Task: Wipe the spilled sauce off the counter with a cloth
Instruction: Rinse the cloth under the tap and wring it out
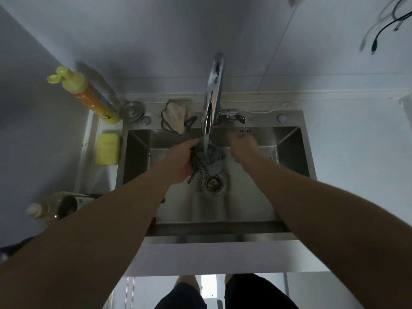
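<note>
The left hand (pixel 181 160) grips the crumpled grey-blue woven cloth (pixel 206 160) from its left side, under the water from the curved chrome tap (pixel 213 92), above the steel sink (pixel 289 175). The cloth hangs downward toward the drain. The right hand (pixel 243 147) is just beside it; whether it is open I cannot tell.

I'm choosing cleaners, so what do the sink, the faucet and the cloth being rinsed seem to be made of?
Sink: likely brushed stainless steel, grey with a dull, streaky sheen. Faucet: polished, probably chromed metal, with mirror-like reflections. Cloth: soft woven fabric, blue-grey check pattern, bunching limply in the left hand under the running water.
</note>
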Motion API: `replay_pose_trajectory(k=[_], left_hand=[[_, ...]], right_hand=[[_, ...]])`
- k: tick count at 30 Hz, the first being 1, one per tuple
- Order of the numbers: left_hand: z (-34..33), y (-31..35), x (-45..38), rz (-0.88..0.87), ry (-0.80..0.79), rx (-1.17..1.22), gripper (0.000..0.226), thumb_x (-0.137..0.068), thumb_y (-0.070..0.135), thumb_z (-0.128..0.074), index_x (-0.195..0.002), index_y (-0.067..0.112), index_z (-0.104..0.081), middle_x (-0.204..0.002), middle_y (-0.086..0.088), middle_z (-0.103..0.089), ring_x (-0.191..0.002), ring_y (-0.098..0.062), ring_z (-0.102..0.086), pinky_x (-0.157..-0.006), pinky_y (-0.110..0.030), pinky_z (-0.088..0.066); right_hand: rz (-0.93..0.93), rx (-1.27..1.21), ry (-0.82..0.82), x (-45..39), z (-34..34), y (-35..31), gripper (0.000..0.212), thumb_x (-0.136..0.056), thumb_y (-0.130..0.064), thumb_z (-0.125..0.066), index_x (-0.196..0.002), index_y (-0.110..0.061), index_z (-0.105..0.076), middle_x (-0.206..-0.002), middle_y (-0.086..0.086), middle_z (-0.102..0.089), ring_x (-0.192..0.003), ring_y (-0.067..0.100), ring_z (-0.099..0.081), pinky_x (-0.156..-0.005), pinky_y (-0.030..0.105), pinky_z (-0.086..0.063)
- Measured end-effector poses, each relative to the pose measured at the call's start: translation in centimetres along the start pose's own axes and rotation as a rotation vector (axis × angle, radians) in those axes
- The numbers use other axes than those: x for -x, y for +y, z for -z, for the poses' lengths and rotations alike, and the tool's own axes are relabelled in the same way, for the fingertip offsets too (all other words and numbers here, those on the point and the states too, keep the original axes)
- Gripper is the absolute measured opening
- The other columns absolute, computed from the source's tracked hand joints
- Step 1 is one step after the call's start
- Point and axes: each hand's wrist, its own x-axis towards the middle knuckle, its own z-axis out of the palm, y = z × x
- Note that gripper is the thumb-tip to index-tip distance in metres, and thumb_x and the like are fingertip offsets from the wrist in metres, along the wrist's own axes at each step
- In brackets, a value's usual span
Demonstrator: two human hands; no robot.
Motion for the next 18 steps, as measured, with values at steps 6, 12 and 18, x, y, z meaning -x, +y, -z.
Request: replay_pose_trajectory(k=[6,12,18], left_hand=[[0.3,-0.3,0.0,-0.043,0.014,-0.091,0.032,-0.103,0.001,-0.039,-0.125,0.000,-0.062,-0.121,-0.022,-0.069,-0.105,-0.033,-0.068,-0.079,-0.042,-0.061],[1.2,-0.7,-0.5,-0.132,0.102,-0.140,0.025,-0.103,0.006,-0.056,-0.123,-0.005,-0.064,-0.111,-0.020,-0.072,-0.078,-0.022,-0.075,-0.060,-0.031,-0.062],[0.5,-1.0,-1.2,-0.078,0.118,-0.132,0.034,-0.105,0.031,-0.055,-0.127,0.007,-0.064,-0.116,-0.013,-0.073,-0.101,-0.028,-0.072,-0.078,-0.043,-0.064]], right_hand=[[0.051,-0.177,-0.323,2.8,-4.2,1.1,0.036,-0.091,-0.045,-0.078,-0.118,-0.022,-0.072,-0.108,0.008,-0.077,-0.097,0.029,-0.077,-0.085,0.053,-0.066],[-0.031,-0.295,-0.124,1.5,-3.5,0.9,0.014,-0.096,-0.020,-0.064,-0.108,-0.018,-0.071,-0.110,0.013,-0.075,-0.101,0.033,-0.074,-0.091,0.056,-0.064],[-0.115,-0.568,-0.328,2.4,-4.0,1.0,0.031,-0.095,0.000,-0.063,-0.126,-0.002,-0.068,-0.119,0.027,-0.074,-0.106,0.045,-0.074,-0.089,0.063,-0.062]])
